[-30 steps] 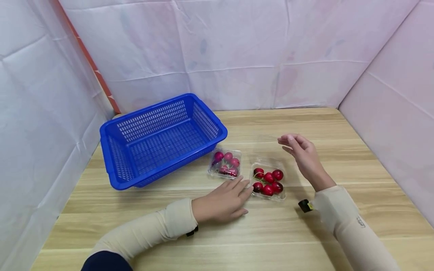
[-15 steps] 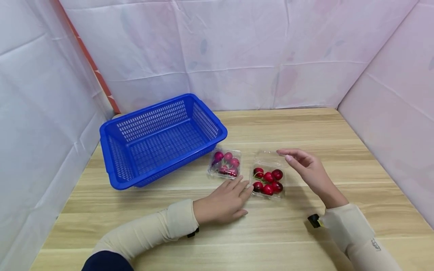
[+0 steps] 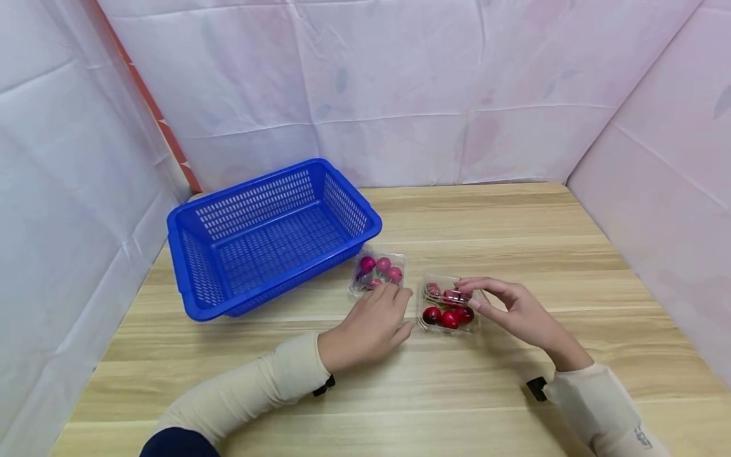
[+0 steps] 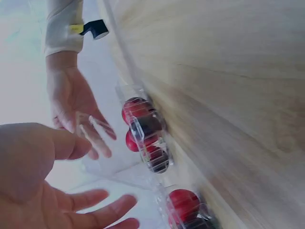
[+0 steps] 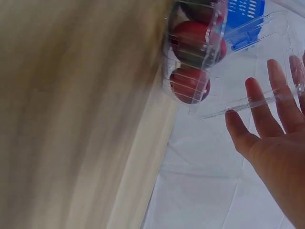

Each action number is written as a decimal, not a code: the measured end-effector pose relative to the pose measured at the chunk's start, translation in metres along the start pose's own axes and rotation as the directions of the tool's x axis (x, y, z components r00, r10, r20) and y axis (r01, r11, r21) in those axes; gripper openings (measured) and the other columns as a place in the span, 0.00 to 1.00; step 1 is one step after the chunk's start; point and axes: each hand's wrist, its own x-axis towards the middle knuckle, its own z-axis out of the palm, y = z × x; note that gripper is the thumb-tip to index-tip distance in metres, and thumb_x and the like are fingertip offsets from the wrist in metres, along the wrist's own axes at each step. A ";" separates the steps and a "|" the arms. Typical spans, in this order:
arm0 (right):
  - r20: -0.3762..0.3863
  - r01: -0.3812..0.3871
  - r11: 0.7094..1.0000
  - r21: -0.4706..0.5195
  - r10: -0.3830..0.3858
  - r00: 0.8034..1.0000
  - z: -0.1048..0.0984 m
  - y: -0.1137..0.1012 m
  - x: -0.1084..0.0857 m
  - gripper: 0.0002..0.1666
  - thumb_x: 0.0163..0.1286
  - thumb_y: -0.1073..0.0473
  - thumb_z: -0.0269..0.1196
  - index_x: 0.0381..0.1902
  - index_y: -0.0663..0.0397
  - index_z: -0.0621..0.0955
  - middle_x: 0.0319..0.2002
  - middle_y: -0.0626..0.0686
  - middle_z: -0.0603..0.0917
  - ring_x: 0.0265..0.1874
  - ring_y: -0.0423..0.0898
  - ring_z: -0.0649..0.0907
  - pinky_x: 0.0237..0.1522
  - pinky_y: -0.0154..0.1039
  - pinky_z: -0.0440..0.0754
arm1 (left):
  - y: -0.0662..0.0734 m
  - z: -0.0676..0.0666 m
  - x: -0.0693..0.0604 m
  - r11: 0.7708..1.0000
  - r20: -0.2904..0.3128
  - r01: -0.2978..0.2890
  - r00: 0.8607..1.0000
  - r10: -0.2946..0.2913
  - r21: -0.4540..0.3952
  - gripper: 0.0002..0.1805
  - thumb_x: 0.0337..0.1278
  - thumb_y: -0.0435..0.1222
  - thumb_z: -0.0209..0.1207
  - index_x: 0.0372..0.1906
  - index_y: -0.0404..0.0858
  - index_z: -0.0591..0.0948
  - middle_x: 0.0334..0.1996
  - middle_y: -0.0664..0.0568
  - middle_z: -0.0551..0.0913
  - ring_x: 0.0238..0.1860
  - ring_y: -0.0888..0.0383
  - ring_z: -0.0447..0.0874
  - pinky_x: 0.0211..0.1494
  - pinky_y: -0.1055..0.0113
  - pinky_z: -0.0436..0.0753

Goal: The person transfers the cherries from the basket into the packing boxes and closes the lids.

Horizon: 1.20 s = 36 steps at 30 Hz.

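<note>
A clear plastic clamshell box [image 3: 448, 330] holds several red cherries [image 3: 449, 318], its hinged lid [image 5: 259, 67] partly lowered over them. My right hand [image 3: 520, 314] touches the lid, fingers fairly straight on its outer side, thumb by its edge. My left hand [image 3: 365, 327] hovers just left of this box with loosely bent fingers and nothing in its grasp; in the left wrist view its thumb and fingers stand apart. Behind the left fingertips sits a second clear box [image 3: 402, 261] of cherries, partly hidden by that hand.
A large blue plastic basket [image 3: 274, 279] stands at the back left, close to the second box. The wooden table [image 3: 457, 406] is bordered by white cloth walls [image 3: 388, 76] at the back and sides.
My right hand has brought the lid forward and down from upright over the cherries. My left hand has lifted slightly, its fingers bending and shifting left, away from the box's edge.
</note>
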 end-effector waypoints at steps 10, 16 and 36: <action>0.030 0.039 0.995 -0.097 -0.036 0.999 0.005 0.004 -0.005 0.19 0.63 0.71 0.62 0.52 0.53 0.81 0.52 0.53 0.83 0.61 0.37 0.75 0.63 0.21 0.60 | 0.008 0.002 0.012 0.996 0.181 -0.082 0.980 0.084 -0.015 0.33 0.69 0.47 0.49 0.74 0.41 0.58 0.74 0.49 0.56 0.74 0.46 0.52 0.71 0.48 0.60; 0.047 0.031 0.991 -0.131 -0.026 0.999 0.009 0.008 -0.008 0.20 0.61 0.70 0.65 0.51 0.51 0.82 0.52 0.54 0.83 0.59 0.33 0.75 0.60 0.19 0.63 | 0.013 0.004 0.014 0.991 0.283 -0.136 0.950 0.134 -0.015 0.32 0.69 0.51 0.48 0.74 0.47 0.58 0.75 0.54 0.52 0.75 0.47 0.47 0.69 0.46 0.63; -0.052 -0.032 0.999 -0.018 0.031 0.998 0.014 0.003 -0.015 0.14 0.68 0.71 0.58 0.50 0.62 0.80 0.55 0.60 0.80 0.61 0.36 0.74 0.60 0.22 0.66 | 0.017 0.005 0.022 0.990 0.384 -0.126 0.913 0.140 -0.062 0.32 0.69 0.51 0.48 0.74 0.46 0.59 0.75 0.56 0.53 0.76 0.52 0.46 0.71 0.46 0.59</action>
